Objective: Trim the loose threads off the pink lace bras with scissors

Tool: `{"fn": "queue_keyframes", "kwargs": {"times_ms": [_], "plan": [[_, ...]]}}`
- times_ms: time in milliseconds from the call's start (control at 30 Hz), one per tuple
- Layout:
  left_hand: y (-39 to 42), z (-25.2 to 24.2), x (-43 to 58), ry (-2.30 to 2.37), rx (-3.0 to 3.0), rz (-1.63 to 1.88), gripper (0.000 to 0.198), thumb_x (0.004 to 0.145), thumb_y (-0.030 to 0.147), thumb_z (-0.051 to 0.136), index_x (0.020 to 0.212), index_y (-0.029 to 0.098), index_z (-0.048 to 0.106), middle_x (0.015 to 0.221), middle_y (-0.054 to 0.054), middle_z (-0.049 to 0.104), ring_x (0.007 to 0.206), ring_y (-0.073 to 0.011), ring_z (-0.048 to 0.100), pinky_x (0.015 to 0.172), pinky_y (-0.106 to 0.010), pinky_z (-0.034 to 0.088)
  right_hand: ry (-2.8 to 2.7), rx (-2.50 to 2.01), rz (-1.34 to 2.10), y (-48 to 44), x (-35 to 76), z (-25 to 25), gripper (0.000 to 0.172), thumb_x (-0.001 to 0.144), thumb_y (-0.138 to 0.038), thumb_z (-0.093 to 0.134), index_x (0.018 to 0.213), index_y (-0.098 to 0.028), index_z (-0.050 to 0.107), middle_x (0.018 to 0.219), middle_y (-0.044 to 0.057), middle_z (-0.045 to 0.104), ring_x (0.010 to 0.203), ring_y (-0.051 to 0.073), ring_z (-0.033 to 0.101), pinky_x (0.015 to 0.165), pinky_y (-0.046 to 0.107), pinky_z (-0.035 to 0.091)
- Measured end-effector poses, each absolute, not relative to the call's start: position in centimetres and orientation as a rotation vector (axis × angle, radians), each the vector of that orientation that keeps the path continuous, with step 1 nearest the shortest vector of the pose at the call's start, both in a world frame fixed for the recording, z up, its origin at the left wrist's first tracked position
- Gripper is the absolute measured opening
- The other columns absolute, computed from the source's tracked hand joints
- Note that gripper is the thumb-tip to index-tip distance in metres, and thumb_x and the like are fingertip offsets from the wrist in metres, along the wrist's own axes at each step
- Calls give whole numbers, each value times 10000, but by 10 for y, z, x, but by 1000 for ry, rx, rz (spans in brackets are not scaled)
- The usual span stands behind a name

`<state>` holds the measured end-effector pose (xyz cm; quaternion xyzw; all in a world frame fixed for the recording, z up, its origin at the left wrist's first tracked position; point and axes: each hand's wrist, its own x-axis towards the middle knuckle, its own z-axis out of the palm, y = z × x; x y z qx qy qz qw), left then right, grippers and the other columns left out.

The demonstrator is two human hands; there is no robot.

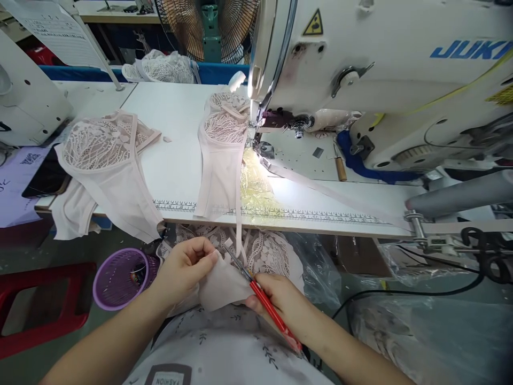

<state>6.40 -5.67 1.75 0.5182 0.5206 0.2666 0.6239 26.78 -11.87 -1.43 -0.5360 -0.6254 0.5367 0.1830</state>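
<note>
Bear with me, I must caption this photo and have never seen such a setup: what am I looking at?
There is one picture, taken by a camera worn on a person's head, looking forward and down. The hands are the person's own; no robot is involved. The big white machine marked JUKI is a sewing machine. On the white table lie a pale lace garment on the left and another beside the needle area. Nearest the camera, the left hand pinches pale fabric, while the right hand holds red-handled scissors, blades pointing toward the left hand.
</note>
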Motion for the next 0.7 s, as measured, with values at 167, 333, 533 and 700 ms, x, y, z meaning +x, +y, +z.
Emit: {"fn": "queue_keyframes", "kwargs": {"times_ms": [167,333,533,700], "plan": [[-68,21,66,1094,1489,641,91,808,260,572,831,172,579,647,9,559,569,-117,505,515,-212,394,-1611,-1410,1262,-109,278,1,438,713,-563,626,641,-211,376,649,-7,454,571,139,429,497,257,369],[-82,24,74,913,1711,580,137,847,216,525,961,218,450,649,32,609,566,-119,570,528,-205,419,-1364,-1095,1556,-104,262,11,318,727,-433,689,807,-198,490,718,-10,481,560,112,427,506,244,378],[-78,24,72,834,1942,459,131,874,210,454,999,220,416,786,-22,686,682,-162,648,586,-238,469,-1489,-1167,1493,-105,266,15,283,769,-382,651,716,-200,441,672,-26,448,538,100,401,480,229,370],[-66,12,42,1054,2329,182,190,878,191,345,988,165,498,866,-106,689,744,-250,653,623,-329,462,-1674,-1393,1012,-114,306,18,115,840,-314,558,803,-214,515,738,30,532,644,172,528,574,301,464]]}}
